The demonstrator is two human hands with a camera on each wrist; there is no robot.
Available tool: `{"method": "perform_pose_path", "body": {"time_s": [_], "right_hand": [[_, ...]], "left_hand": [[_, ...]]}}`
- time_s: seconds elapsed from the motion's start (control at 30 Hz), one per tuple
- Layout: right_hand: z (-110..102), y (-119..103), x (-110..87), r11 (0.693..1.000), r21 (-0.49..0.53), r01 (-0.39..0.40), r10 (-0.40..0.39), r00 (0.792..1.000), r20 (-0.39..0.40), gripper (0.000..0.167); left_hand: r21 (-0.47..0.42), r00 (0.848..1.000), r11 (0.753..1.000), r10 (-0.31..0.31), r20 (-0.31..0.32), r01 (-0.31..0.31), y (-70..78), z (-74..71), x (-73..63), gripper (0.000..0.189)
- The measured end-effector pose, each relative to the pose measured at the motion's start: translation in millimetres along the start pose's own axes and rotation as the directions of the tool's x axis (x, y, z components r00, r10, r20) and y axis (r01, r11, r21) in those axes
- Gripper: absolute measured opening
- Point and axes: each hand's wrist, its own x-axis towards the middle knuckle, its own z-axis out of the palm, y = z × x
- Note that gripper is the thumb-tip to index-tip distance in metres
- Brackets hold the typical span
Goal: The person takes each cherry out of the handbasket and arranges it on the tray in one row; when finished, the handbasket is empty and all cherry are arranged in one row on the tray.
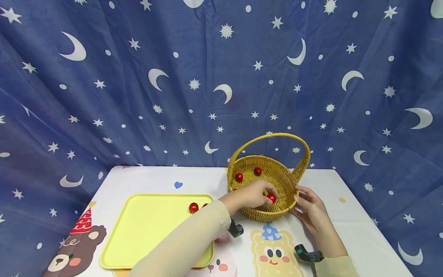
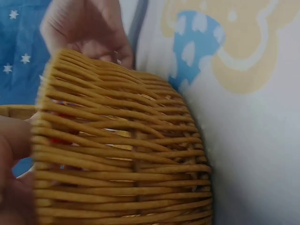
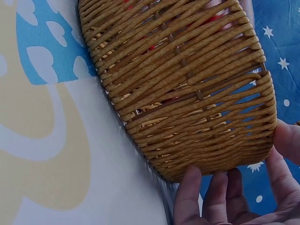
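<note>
A woven wicker basket [image 1: 264, 215] with a tall arched handle stands on the table, several red cherries inside it. Reaching over its near left side, my left hand [image 1: 254, 194] pinches a cherry [image 1: 271, 198] low in the basket. My right hand [image 1: 311, 211] holds the basket's right side, thumb at the rim and fingers against the outer wall; the right wrist view shows those fingertips [image 3: 190, 187] on the weave. Two more cherries, one of them [image 1: 194, 207] in plain sight, lie on the yellow tray [image 1: 149, 223], the other partly behind my left sleeve.
The tray lies left of the basket, its near right part covered by my left forearm. A white tablecloth [image 1: 332, 200] with cartoon animals covers the table. Close behind the basket hangs a blue curtain [image 1: 194, 115] with moons and stars.
</note>
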Motion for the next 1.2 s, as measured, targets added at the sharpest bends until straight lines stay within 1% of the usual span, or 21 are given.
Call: {"method": "perform_pose_path", "body": {"time_s": [0.07,0.1,0.27,0.37,0.53,0.63,0.73,0.83,0.93,1.07,1.17,1.2], "right_hand": [[0,0,-0.3,1.000,0.000,-0.004,0.004,1.000,-0.002,0.045],[0,0,-0.3,1.000,-0.002,-0.005,0.005,1.000,-0.003,0.045],[0,0,-0.1,1.000,-0.001,-0.009,0.009,1.000,-0.002,0.046],[0,0,0.0,1.000,-0.001,-0.008,0.008,1.000,-0.003,0.046],[0,1,0.0,1.000,-0.008,-0.003,0.003,1.000,-0.011,0.045],[1,1,-0.3,1.000,-0.007,-0.005,0.005,1.000,-0.016,0.043],[2,0,-0.4,1.000,0.001,-0.008,0.008,1.000,-0.018,0.042],[3,0,-0.4,1.000,0.006,-0.007,0.007,1.000,-0.019,0.042],[3,-1,0.1,1.000,0.009,-0.006,0.006,1.000,-0.019,0.043],[3,-1,0.2,1.000,0.010,-0.016,0.017,1.000,-0.017,0.043],[3,-1,-0.2,1.000,0.013,-0.023,0.023,1.000,-0.017,0.042],[3,-1,-0.3,1.000,0.015,-0.023,0.024,1.000,-0.017,0.041]], "left_hand": [[-0.035,0.999,0.999,0.021,-0.039,-0.022,3.2,-4.8,-4.6,0.021],[-0.052,0.998,0.998,0.020,-0.057,-0.023,5.0,-7.6,-7.6,0.021],[-0.130,0.990,0.991,-0.009,-0.141,-0.010,9.8,-22.5,-27.4,0.024],[-0.178,0.980,0.984,-0.019,-0.197,-0.016,6.5,-31.9,-41.9,0.025],[-0.271,0.959,0.962,-0.041,-0.279,-0.038,-7.0,-49.4,-69.1,0.028],[-0.298,0.943,0.954,-0.071,-0.325,-0.030,-17.0,-60.3,-88.4,0.032],[-0.314,0.926,0.949,-0.119,-0.358,0.000,-28.8,-70.8,-108.9,0.034],[-0.340,0.913,0.939,-0.180,-0.366,0.049,-43.9,-81.0,-130.0,0.034],[-0.346,0.902,0.933,-0.233,-0.363,0.102,-63.4,-89.8,-149.6,0.033],[-0.284,0.887,0.941,-0.283,-0.363,0.184,-91.6,-97.8,-172.9,0.030],[-0.221,0.877,0.942,-0.318,-0.361,0.251,-108.0,-99.7,-189.0,0.029],[-0.214,0.873,0.939,-0.333,-0.356,0.270,-112.6,-99.5,-193.8,0.029]]}}
